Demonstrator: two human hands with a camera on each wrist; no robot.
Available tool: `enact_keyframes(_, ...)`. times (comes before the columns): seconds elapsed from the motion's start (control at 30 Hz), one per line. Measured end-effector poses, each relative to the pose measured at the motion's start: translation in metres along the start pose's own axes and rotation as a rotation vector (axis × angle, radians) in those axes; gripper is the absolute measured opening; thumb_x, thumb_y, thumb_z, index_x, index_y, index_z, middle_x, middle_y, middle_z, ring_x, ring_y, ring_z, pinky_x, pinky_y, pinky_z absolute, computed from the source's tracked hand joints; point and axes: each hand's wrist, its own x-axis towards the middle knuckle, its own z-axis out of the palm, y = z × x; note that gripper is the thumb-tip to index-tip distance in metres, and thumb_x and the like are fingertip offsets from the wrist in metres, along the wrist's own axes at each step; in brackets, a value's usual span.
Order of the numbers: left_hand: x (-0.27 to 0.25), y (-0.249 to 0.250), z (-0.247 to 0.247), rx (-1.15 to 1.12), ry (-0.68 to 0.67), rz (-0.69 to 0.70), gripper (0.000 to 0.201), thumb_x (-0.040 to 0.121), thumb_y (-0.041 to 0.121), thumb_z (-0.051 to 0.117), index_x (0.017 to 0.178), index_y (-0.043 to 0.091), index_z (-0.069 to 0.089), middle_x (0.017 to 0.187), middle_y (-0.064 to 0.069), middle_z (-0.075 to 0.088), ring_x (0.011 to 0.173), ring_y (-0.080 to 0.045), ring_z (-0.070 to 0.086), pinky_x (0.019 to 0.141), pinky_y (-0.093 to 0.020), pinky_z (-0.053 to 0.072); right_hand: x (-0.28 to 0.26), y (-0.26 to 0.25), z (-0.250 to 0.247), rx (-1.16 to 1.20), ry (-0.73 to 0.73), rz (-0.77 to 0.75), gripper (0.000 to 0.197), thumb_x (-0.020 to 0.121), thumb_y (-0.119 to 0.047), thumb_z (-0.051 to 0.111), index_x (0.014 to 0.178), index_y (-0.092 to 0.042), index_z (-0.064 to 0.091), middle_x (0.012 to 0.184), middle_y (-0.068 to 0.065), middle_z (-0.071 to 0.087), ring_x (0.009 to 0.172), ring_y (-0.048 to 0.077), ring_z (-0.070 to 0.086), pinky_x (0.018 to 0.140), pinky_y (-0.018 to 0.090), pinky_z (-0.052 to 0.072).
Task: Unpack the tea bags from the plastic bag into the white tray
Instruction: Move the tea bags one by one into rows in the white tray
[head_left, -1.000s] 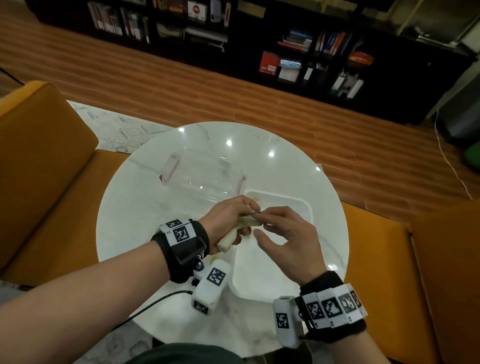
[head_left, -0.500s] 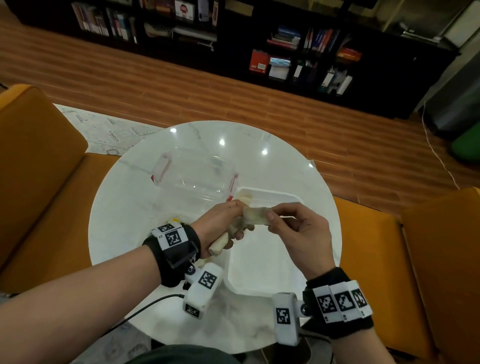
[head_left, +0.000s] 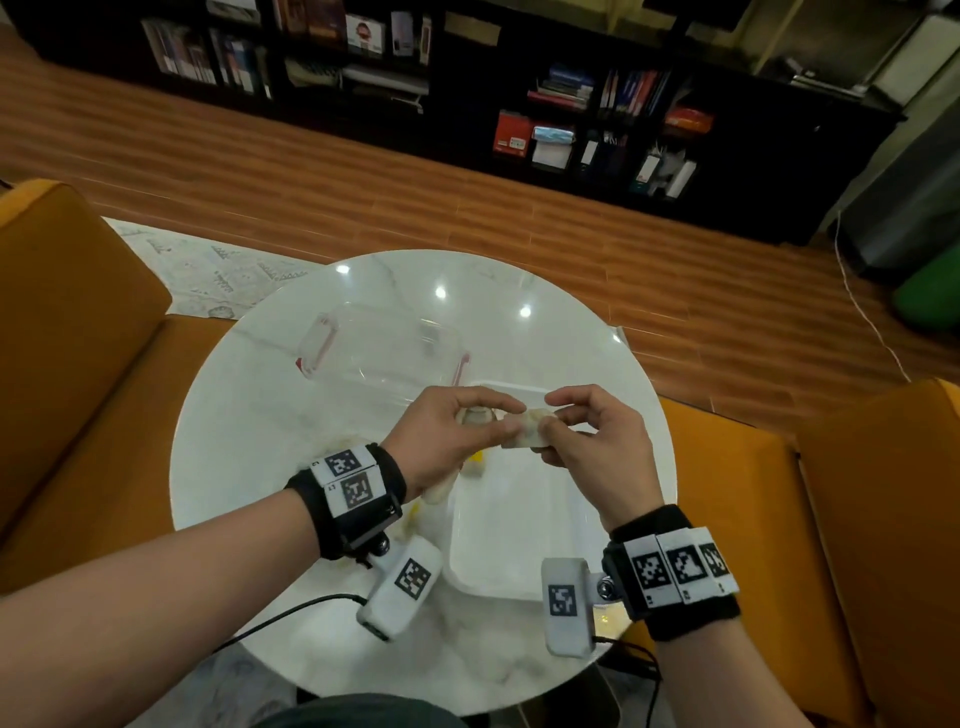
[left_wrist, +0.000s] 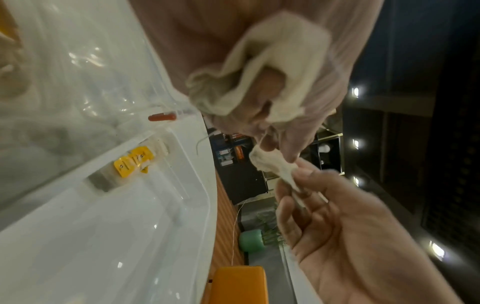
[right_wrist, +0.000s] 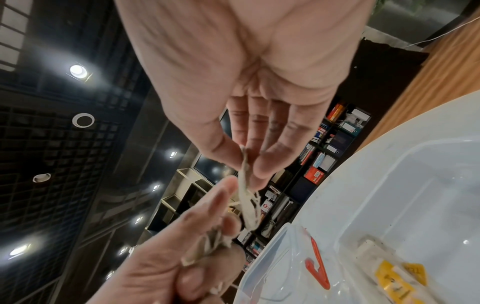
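Note:
Over the far end of the white tray (head_left: 519, 551), my left hand (head_left: 491, 418) grips the thin clear plastic bag (left_wrist: 335, 61), with cream tea bags (left_wrist: 262, 67) bunched inside it. My right hand (head_left: 550, 421) pinches one cream tea bag (head_left: 525, 435) between thumb and fingertips, right at the bag's mouth. That tea bag (left_wrist: 275, 168) is still touching the left fingers. It also shows in the right wrist view as a tea bag (right_wrist: 246, 185) hanging between both hands. Tea bags with yellow tags (left_wrist: 132, 162) lie in the tray's far corner.
A clear plastic lid (head_left: 384, 348) with red clips lies on the round white marble table (head_left: 249, 441), just beyond the tray. Orange sofa cushions (head_left: 78, 364) surround the table. A cable (head_left: 291, 613) trails off the near table edge.
My right hand went from reaching into the bag's mouth to pinching a tea bag and drawing it out rightward. Both hands have lifted slightly above the tray.

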Motion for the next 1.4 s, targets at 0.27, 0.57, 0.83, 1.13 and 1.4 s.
enact_keyframes(0.27,0.002,-0.007,0.004,0.232,-0.097,0.059,0.021,0.08,0.036,0.086,0.097,0.046,0.078,0.092,0.01,0.075,0.087,-0.005,0.068,0.081,-0.023,0.054,-0.002,-0.001,0.015,-0.035,0.007,-0.04,0.016,0.086,-0.016,0.076,0.094,-0.029,0.071,0.088,0.0,0.073,0.073,0.018,0.073,0.077,0.045,0.062)
enact_keyframes(0.57,0.002,0.001,-0.002,0.088,-0.24,-0.13,0.034,0.104,0.021,0.054,0.089,-0.004,0.071,0.069,0.002,0.062,0.047,-0.007,0.041,0.046,-0.017,0.034,-0.004,0.0,-0.001,0.037,-0.077,-0.038,0.023,0.092,-0.016,0.074,0.114,-0.023,0.071,0.097,-0.001,0.074,0.084,0.022,0.075,0.076,0.034,0.063)
enact_keyframes(0.83,-0.004,0.0,-0.002,0.122,-0.336,-0.146,0.027,0.103,0.025,0.058,0.095,0.009,0.078,0.067,0.01,0.065,0.048,-0.006,0.041,0.047,-0.018,0.036,0.005,0.007,-0.006,-0.224,-0.265,-0.104,0.011,0.092,-0.025,0.073,0.103,-0.028,0.075,0.1,-0.014,0.074,0.085,0.009,0.071,0.08,0.033,0.059)
enact_keyframes(1.13,-0.008,-0.022,-0.016,0.094,-0.173,-0.236,0.027,0.091,0.011,0.07,0.109,0.029,0.078,0.067,0.0,0.057,0.055,-0.016,0.041,0.048,-0.023,0.037,0.015,0.014,0.002,-0.024,-0.195,-0.06,0.005,0.095,-0.008,0.068,0.097,-0.012,0.072,0.091,0.004,0.077,0.081,0.017,0.07,0.068,0.029,0.058)
enact_keyframes(1.4,-0.011,-0.028,-0.035,-0.035,-0.059,-0.28,0.027,0.09,0.013,0.06,0.106,0.022,0.08,0.074,-0.003,0.063,0.052,-0.012,0.04,0.047,-0.024,0.035,0.046,0.054,0.009,-0.126,-0.071,0.008,0.015,0.094,-0.012,0.07,0.092,-0.027,0.071,0.094,0.001,0.076,0.081,0.02,0.075,0.07,0.036,0.062)
